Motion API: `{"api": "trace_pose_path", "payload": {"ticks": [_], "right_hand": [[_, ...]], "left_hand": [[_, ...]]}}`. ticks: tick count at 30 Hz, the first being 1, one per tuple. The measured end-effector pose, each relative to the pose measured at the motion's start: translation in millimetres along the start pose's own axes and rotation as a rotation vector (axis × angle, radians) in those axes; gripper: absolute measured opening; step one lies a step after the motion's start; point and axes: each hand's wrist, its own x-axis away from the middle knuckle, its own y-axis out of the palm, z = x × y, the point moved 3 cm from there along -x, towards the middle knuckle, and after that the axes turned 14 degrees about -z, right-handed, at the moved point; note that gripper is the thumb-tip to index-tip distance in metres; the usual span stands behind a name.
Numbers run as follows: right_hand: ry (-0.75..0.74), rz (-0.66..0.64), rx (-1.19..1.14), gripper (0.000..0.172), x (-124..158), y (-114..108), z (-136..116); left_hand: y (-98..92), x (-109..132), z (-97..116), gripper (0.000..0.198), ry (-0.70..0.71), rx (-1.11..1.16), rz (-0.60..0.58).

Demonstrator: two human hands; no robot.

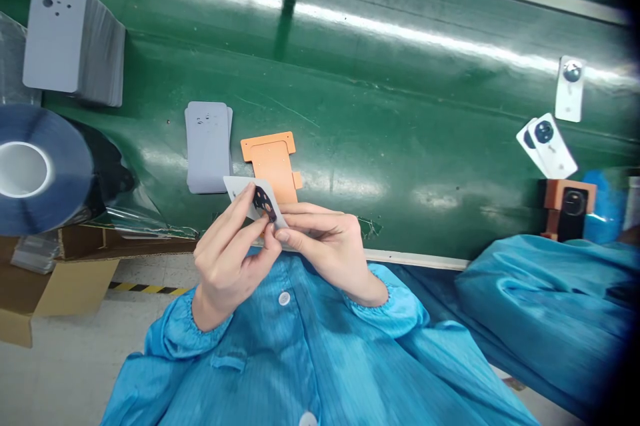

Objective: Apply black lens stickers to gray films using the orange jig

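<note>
A thin white phone back panel (237,186) with a black camera patch (264,202) is held tilted between my two hands, just above the table's near edge. My left hand (233,253) pinches it from the left, index finger lying along its face and thumb close to the lower end of the patch. From the right, my right hand (327,233) grips the lower right corner between thumb and fingers. Behind the panel lies an orange fixture plate (273,163), its near end hidden by my hands. A short stack of grey panels with camera holes (207,153) sits left of the fixture.
At far left, a tall stack of grey panels (55,39) stands behind a large film roll (75,166). Below the edge is an open cardboard box (75,286). Several white phone backs (554,146) lie right, near another orange fixture (585,189) and a person's blue sleeve (540,293).
</note>
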Motion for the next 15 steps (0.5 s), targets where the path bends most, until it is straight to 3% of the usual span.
{"api": "trace_pose_path", "payload": {"ticks": [15], "right_hand": [[0.015,0.041,-0.076,0.02,0.2,0.3,4.2]], "left_hand": [[2.1,-3.3,-2.6,0.021,-0.035,0.054,-0.099]]}}
